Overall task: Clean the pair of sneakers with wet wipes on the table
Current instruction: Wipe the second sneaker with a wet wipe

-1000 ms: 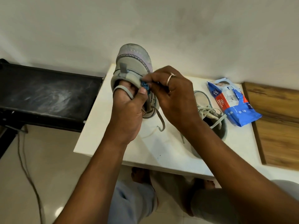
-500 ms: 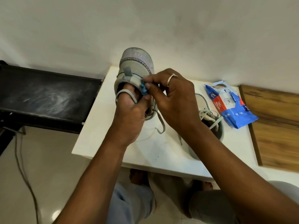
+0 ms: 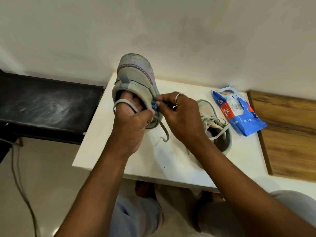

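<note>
Head view: left hand (image 3: 130, 127) props the sneaker (image 3: 135, 77), fingers tucked inside, right hand (image 3: 181, 117) pinching a blue wad (image 3: 154, 105) against its collar, looks mid-scrub, firmer rubbing next

Both bare forearms reach forward and converge; the left hand (image 3: 130, 127) has its fingers tucked inside the grey sneaker (image 3: 135, 77), thumb outside, gripping it; the right hand (image 3: 181, 117), ring on one finger, pinches a small blue wad (image 3: 154, 105).
</note>
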A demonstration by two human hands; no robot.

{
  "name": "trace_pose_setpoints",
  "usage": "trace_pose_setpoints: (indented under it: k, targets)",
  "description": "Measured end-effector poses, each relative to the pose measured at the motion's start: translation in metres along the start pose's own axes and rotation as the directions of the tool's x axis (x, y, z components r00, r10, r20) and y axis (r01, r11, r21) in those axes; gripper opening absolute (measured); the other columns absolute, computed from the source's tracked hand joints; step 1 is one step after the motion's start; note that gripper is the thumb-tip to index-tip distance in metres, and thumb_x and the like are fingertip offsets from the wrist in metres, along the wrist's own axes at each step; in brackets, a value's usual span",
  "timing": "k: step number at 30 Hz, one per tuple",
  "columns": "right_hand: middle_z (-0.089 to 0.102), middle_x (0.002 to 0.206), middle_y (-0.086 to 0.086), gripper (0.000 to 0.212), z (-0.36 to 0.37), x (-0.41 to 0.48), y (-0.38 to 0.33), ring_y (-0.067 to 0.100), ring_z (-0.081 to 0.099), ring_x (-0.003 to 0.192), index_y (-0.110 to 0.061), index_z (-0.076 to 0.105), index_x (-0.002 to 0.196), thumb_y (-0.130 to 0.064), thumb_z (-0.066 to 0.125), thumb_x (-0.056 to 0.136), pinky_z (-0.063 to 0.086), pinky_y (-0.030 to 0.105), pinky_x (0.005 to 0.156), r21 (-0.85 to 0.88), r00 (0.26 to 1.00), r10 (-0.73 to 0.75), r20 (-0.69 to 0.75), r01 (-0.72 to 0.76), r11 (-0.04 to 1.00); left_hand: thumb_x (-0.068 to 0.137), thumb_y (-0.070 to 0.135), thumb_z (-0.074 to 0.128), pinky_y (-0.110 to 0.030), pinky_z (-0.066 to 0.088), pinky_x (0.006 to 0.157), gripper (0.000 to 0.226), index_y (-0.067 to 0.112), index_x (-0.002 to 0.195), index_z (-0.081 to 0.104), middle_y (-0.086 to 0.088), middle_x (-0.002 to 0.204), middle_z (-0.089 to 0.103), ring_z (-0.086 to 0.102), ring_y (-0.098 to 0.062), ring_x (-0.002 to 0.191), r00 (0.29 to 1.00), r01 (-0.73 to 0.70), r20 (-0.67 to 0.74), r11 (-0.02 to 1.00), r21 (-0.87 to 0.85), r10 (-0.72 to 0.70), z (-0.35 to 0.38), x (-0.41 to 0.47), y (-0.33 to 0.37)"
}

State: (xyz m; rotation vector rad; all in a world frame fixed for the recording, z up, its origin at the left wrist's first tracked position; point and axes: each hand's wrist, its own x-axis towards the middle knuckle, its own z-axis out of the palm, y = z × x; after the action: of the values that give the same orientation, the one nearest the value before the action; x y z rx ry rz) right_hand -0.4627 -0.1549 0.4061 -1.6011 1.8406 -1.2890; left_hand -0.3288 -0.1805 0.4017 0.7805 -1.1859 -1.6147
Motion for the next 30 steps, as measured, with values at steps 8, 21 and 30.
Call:
trace_pose_setpoints:
  k: [8,21,30]
  targets:
    - [0.071,0.093,-0.005,0.014,0.012,0.022,-0.03,0.008,0.065,0.087,-0.017,0.074,0.101,-0.016,0.069,0.088,0.055,0.028,0.077,0.131,0.981,-0.092,-0.172,0.116,0.985,0.082,-0.013,0.051,-0.048,0.048,0.096,0.066,0.027,0.134,0.045,-0.005,0.133,0.056,0.055,-0.022,0.123,0.999,-0.03,-0.016,1.0,0.007,0.03,0.005,0.001,0.0]
    - [0.073,0.092,-0.009,0.013,0.033,0.019,-0.027,0.002,0.067,0.086,-0.02,0.075,0.099,-0.022,0.067,0.09,0.055,0.023,0.082,0.24,0.983,0.104,-0.153,-0.065,0.969,0.082,-0.007,0.058,-0.047,0.05,0.094,0.053,0.027,0.123,0.056,-0.004,0.121,0.064,0.061,-0.023,0.113,0.985,0.0,-0.17,0.999,0.05,0.009,0.001,0.001,0.002]
    - [0.074,0.091,-0.005,0.013,0.033,0.014,-0.006,0.005,0.068,0.085,-0.017,0.076,0.098,-0.022,0.066,0.091,0.058,0.032,0.081,0.265,0.967,0.231,-0.11,-0.195,0.944,0.075,0.001,0.059,-0.044,0.053,0.091,0.049,0.032,0.114,0.061,-0.002,0.116,0.065,0.063,-0.02,0.109,0.979,0.034,-0.204,0.995,0.098,-0.013,0.002,0.0,0.002]
